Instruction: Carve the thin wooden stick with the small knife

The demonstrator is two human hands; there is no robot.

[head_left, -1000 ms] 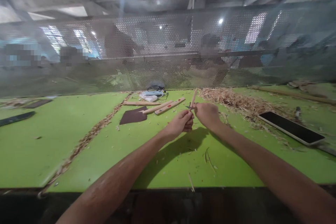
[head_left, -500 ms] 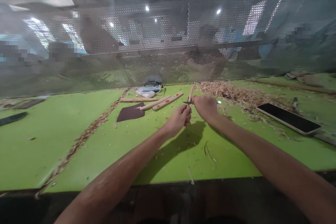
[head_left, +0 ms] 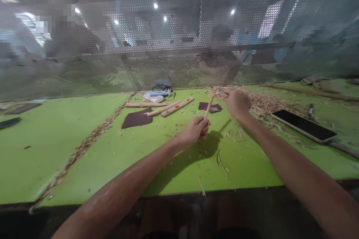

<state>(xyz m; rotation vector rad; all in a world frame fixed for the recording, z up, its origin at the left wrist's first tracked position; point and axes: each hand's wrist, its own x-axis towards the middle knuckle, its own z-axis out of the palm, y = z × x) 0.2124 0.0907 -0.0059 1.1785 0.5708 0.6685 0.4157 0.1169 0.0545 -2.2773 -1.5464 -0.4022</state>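
My left hand (head_left: 195, 130) is closed round the lower end of a thin wooden stick (head_left: 209, 106) that points up and away from me over the green table (head_left: 84, 145). My right hand (head_left: 237, 104) is closed and has reached out to the edge of a heap of wood shavings (head_left: 260, 104). What it holds is hidden; earlier it gripped a small knife. A small dark sheet (head_left: 210, 107) lies just behind the stick.
Two more wooden sticks (head_left: 171, 107) and a larger dark sheet (head_left: 137, 118) lie left of my hands. A phone (head_left: 304, 125) rests at the right. A perforated metal screen (head_left: 168, 52) closes the far side, with people behind it. A trail of shavings (head_left: 86, 143) runs across the left.
My right hand has left the stick and moved right and away to the shavings heap. The knife blade no longer shows. My left hand still holds the stick.
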